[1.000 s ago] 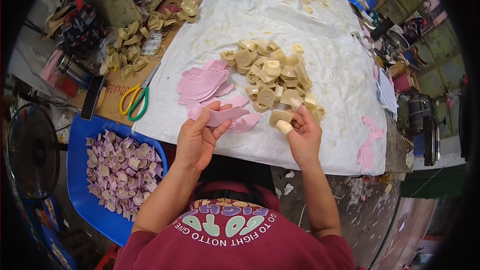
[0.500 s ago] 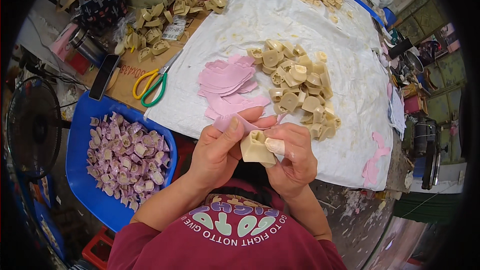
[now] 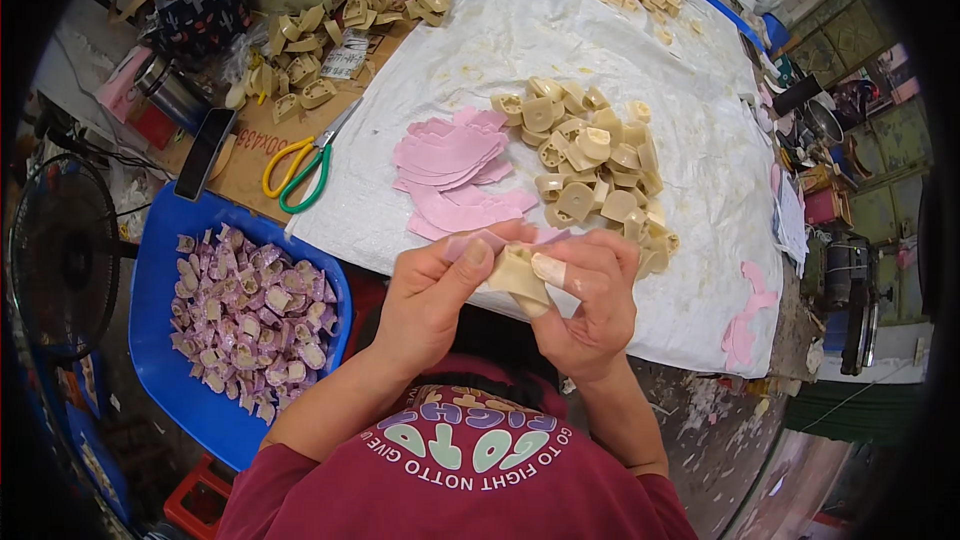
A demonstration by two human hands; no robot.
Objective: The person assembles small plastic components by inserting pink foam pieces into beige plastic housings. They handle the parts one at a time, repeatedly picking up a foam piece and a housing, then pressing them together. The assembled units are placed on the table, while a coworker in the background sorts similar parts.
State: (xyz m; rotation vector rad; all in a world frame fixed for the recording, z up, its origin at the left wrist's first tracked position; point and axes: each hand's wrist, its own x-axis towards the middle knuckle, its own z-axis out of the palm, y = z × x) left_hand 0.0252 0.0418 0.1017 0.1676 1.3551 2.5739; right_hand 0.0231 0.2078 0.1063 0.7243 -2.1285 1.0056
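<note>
Between my two hands, just off the near edge of the table, is a beige plastic shoe heel [image 3: 515, 278] with a hollow top. My right hand [image 3: 592, 305] is closed on it, a white wrap around one finger. My left hand [image 3: 425, 292] is closed on a pink sheet piece [image 3: 472, 243], pressing it along the heel's far side; its thumb lies against the sheet. Fingers hide part of the sheet. Just beyond sit a stack of pink cut pieces [image 3: 450, 162] and, right of it, a pile of beige heels [image 3: 595, 145].
Left of my left arm, a blue basin [image 3: 148, 340] holds many purple-pink covered heels [image 3: 250, 310]. Scissors [image 3: 305, 165] with yellow and green handles, a phone [image 3: 207, 152] and a flask [image 3: 172, 92] lie or stand at the table's left. Pink scraps [image 3: 745, 315] lie at right.
The heel has tilted and turned in my fingers, with its narrow end now pointing toward me. My hands have drawn a little closer, pressing the pink sheet against the heel's far side.
</note>
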